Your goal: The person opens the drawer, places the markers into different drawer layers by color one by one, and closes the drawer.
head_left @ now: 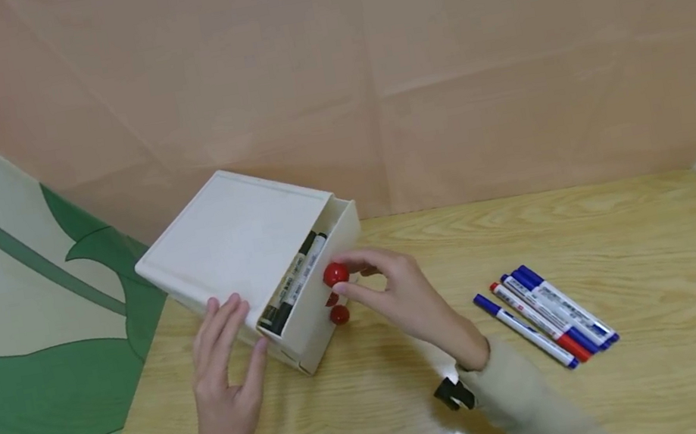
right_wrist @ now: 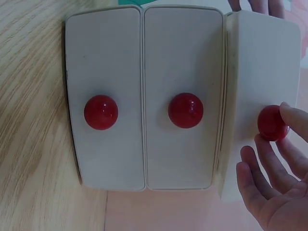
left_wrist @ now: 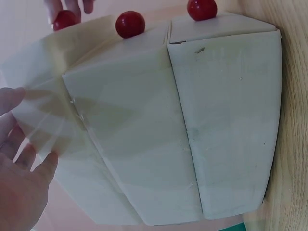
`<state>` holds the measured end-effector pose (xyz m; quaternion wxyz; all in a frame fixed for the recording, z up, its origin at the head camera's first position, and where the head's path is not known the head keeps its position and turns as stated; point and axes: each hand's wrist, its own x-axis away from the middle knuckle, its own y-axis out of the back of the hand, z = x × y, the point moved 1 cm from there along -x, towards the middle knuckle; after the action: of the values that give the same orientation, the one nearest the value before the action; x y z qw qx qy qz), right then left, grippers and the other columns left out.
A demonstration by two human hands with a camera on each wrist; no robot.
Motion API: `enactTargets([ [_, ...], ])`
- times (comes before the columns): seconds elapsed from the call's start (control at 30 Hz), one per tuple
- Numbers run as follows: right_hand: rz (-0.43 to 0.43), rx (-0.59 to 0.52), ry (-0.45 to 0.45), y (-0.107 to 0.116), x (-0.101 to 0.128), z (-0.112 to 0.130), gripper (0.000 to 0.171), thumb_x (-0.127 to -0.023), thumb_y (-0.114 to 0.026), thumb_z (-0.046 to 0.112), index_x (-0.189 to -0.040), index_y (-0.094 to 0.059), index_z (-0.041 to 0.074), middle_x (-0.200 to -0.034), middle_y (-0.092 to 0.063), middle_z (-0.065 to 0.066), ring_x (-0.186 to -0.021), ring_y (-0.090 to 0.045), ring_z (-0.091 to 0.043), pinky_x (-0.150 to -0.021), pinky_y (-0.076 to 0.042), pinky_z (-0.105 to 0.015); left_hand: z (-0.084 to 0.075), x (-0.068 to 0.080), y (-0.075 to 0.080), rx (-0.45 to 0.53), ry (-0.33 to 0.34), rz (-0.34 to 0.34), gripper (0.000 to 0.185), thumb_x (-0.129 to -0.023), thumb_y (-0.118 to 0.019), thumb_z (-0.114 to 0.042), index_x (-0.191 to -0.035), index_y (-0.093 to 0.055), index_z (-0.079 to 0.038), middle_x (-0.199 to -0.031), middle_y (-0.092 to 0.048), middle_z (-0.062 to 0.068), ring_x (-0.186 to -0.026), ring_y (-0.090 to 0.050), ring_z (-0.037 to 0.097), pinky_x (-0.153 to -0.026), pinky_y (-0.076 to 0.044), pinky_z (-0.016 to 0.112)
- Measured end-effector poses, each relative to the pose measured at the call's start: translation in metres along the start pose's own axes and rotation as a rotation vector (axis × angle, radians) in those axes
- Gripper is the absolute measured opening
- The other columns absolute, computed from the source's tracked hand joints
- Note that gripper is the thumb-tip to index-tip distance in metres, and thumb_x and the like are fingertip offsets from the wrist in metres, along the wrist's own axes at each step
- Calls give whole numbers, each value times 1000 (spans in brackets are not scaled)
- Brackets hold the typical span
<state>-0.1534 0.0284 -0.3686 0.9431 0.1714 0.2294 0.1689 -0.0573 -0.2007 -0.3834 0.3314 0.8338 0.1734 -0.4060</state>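
At the front of the white three-drawer cabinet (head_left: 221, 242), my right grip (head_left: 403, 296) pinches the round red knob (right_wrist: 272, 124) of the top drawer (right_wrist: 264, 53) between thumb and fingertips. That drawer stands partly out from the cabinet, so the thing I am working lies right at my fingers, its knob within the pinch and its front panel just behind. My left grip (head_left: 228, 390) rests against the cabinet's left side by the top edge, fingers extended and spread, clasping nothing.

I take the step in hand to be sliding the top drawer; whether inward or outward, I cannot tell. The next move seems to call for a straight, even motion along the drawer's line, with my left side steadying the cabinet.

Inside the gap at the cabinet's front lie black-capped markers (head_left: 293, 284). Below the top drawer, the cabinet's middle knob (right_wrist: 186, 110) and bottom knob (right_wrist: 101, 112) are untouched. Right of the cabinet, well apart, blue and red markers (head_left: 548, 318) lie on the wood-grain bench (head_left: 665, 256).
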Motion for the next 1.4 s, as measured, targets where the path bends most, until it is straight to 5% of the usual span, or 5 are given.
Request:
enactTargets([
  [0.4, -18, -23, 24, -12, -11, -3, 34, -88, -75, 15, -120, -69, 7, -110, -74, -5, -99, -68, -17, -87, -61, -33, 0, 0, -1, -5, -3, -2, 49, -100, -56, -34, -129, -61, 5, -136, -59, 24, -145, -38, 30, -126, -27, 35],
  [0.67, -22, -59, 9, -19, -16, -4, 35, -88, -75, 15, -121, -68, 6, -113, -73, -8, -100, -68, -21, -88, -61, -46, 0, 0, -1, -11, -9, -9, 48, -100, -56, -33, -128, -61, 6, -135, -59, 25, -145, -39, 31, -126, -27, 36],
  [1.4, -21, -99, -52, -28, -17, -10, 41, -90, -74, 19, -128, -63, 10, -120, -70, -4, -110, -64, -20, -91, -59, -39, -1, 0, -1, -19, 16, 1, 48, -101, -55, -35, -130, -61, 3, -136, -59, 24, -145, -39, 31, -126, -29, 32],
])
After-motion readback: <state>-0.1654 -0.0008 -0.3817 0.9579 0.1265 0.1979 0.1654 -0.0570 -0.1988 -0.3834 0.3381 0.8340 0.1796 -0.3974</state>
